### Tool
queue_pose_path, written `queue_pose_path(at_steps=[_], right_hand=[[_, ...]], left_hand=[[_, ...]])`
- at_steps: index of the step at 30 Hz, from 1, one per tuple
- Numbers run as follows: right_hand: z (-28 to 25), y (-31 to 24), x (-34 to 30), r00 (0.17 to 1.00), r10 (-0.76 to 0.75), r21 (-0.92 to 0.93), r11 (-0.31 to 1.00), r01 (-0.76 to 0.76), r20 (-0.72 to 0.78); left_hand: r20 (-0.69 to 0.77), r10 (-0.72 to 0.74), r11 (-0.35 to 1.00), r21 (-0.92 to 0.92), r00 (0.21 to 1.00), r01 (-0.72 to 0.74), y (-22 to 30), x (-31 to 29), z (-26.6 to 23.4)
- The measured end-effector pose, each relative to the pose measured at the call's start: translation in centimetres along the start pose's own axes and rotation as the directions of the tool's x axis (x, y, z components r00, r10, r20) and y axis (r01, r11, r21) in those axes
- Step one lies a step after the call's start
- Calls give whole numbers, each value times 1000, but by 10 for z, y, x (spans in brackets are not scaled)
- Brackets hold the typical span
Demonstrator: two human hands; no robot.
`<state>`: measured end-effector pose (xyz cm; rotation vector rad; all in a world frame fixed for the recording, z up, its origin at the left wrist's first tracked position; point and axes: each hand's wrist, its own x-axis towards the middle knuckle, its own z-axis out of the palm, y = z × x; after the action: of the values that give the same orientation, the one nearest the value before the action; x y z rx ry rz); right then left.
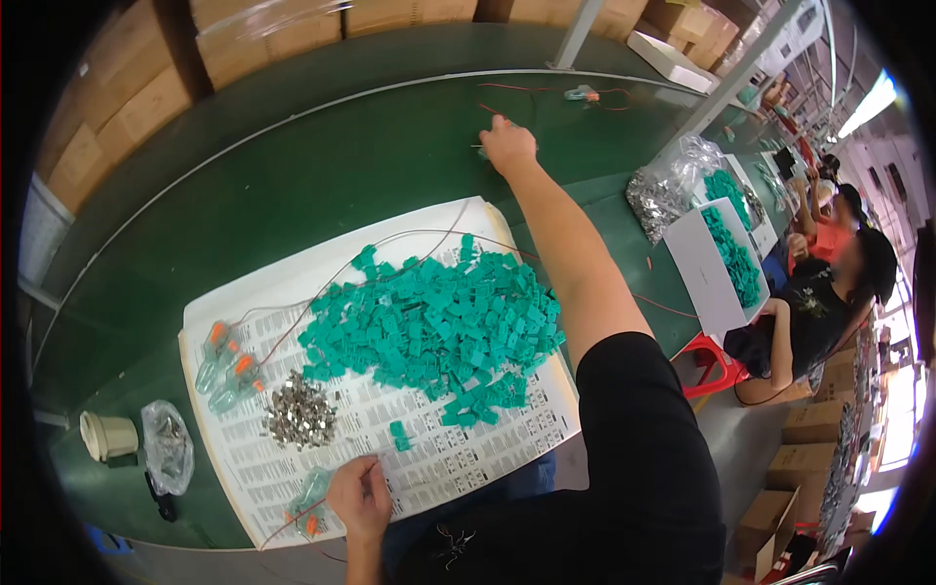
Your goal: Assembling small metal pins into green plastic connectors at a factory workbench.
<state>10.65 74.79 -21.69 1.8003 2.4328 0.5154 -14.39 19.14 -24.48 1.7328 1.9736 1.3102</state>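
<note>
My right arm reaches far over the green table, and my right hand (509, 146) is closed there with a red wire (499, 86) beside it. What its fingers hold is too small to make out. At the near edge of the paper sheet, my left hand (361, 495) has its fingers curled together; anything in them is hidden. Touching or just beside it lies a clear pale-green plastic piece with orange parts (310, 492) and a thin red wire. Between the hands spreads a large pile of green plastic pieces (429, 322). Small metal pieces (300, 411) form a heap at its left.
More clear-and-orange pieces (229, 370) with wires lie on the printed paper (468, 468). Left of it are a beige cup (107, 436) and a plastic bag (168, 448). A white box (717, 263) of green pieces stands right, near a seated person (814, 312). Cardboard boxes (273, 49) line the back.
</note>
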Motion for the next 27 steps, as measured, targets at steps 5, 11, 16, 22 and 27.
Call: queue_pose_path(at_steps=[5, 11, 16, 22, 27], right_hand=[[-61, -25, -14, 978, -129, 252, 953, 167, -161], [-206, -154, -87, 843, -360, 303, 816, 492, -400], [-300, -281, -137, 656, -631, 152, 662, 734, -414], [-329, -429, -183, 355, -874, 67, 354, 933, -331], [-301, -506, -217, 307, -930, 46, 304, 951, -203]], left_hand=[[-36, -4, 999, -35, 999, 2, 0, -1, 4], [-67, 39, 999, -24, 997, -41, 2, 0, -7], [-36, 51, 999, 5, 998, -51, -6, 1, -5], [-152, 102, 994, -28, 983, -107, 3, -2, -16], [-174, 123, 989, -60, 977, -136, 2, -8, -17]])
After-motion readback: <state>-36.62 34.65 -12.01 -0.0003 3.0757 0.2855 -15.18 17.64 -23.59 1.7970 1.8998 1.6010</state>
